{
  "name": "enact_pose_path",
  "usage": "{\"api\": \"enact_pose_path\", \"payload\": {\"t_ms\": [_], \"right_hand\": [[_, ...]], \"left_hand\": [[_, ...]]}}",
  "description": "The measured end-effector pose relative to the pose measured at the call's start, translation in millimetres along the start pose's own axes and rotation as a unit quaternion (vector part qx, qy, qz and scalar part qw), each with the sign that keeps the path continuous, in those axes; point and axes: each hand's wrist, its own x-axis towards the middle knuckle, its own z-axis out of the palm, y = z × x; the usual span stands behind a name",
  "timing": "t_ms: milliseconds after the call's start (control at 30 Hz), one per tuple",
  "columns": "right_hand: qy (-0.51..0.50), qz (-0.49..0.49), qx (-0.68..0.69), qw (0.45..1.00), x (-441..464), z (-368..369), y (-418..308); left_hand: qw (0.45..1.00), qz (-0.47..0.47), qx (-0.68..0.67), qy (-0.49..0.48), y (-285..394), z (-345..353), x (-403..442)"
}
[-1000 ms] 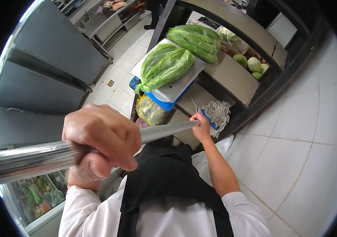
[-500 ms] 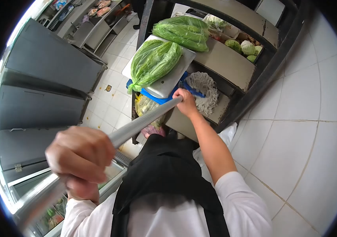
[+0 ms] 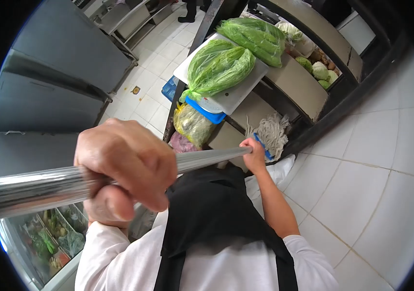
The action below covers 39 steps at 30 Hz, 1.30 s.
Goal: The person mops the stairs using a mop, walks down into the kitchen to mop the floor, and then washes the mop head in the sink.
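- Head view: the left hand (image 3: 127, 167) has its fingers wrapped tightly around the metal mop pole (image 3: 37, 190), close to the camera.
- The right hand (image 3: 254, 154) grips the pole farther along, fingers curled, near the blue clamp (image 3: 263, 147).
- The stringy mop head (image 3: 274, 136) is at the far end, beside the rack (image 3: 362, 89).
- Bagged greens (image 3: 221, 68) rest on a white plate (image 3: 238, 99).
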Motion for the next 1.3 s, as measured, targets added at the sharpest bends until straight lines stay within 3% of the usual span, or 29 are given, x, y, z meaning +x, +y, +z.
{"api": "enact_pose_path", "payload": {"t_ms": [67, 167, 267, 367, 433, 533, 600, 800, 1033, 1300], "right_hand": [[-0.054, 0.005, 0.026, 0.998, -8, 7, -12], [-0.095, -0.016, 0.025, 0.995, -25, 32, -13], [-0.098, -0.027, 0.016, 0.995, -20, 53, -14], [-0.108, -0.014, 0.036, 0.993, -12, 66, -7], [-0.116, 0.032, 0.06, 0.991, -8, 80, 10], [-0.151, 0.006, 0.077, 0.985, 3, 85, 1], [-0.149, -0.021, 0.084, 0.985, 9, 89, -12], [-0.173, -0.011, 0.054, 0.983, 38, 88, -11], [-0.162, -0.039, 0.118, 0.979, 48, 78, 11], [-0.083, -0.012, 0.164, 0.983, 60, 75, 20]], "left_hand": [[0.994, 0.021, -0.035, -0.1, 6, -15, 2], [0.993, 0.003, -0.045, -0.11, 15, -17, -5], [0.997, -0.008, -0.075, -0.029, 14, -15, -12], [0.994, -0.006, -0.012, -0.108, 4, -12, -11], [0.994, -0.01, -0.012, -0.11, 9, -10, -8], [0.995, -0.006, 0.016, -0.1, 15, -19, -9], [0.993, -0.046, 0.11, 0.021, 13, -13, -16], [0.993, -0.071, 0.089, -0.027, -6, -37, 13], [0.994, -0.099, 0.033, -0.042, -26, -16, 50], [0.986, -0.049, 0.155, -0.046, -31, -65, 91]]}}
